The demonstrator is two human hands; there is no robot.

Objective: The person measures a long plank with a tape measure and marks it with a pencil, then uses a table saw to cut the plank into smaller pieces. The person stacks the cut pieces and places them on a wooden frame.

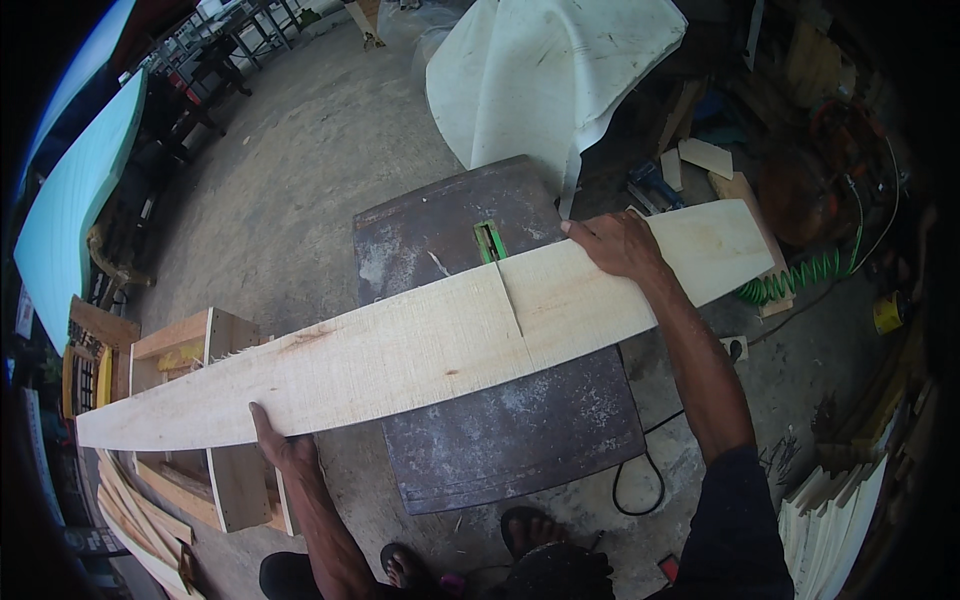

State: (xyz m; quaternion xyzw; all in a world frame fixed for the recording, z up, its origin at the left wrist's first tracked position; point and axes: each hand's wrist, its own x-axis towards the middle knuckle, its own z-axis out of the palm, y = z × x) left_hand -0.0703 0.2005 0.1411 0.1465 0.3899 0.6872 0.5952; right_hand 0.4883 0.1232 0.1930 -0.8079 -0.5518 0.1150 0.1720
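Observation:
A long, wide pale wooden board [400, 355] lies slantwise across a dark metal table [500, 440]. My left hand [290, 450] holds its near edge toward the left end, thumb on top and fingers under the wood. Farther right, my right hand [620, 245] grips the far edge, fingers bent over it. A slot with a green surround [488, 242] shows in the table top just past the board. From that slot a thin cut line [512, 305] runs partway across the wood. The fingertips of both hands are partly hidden.
A wooden frame [237, 490] stands below the board's left end, with wooden strips [145, 525] beside it. A white sheet [550, 80] drapes beyond the table. At right are a coiled green hose [795, 280], a yellow can [887, 313] and stacked pale boards [830, 520]. A black cable [655, 490] loops on the floor.

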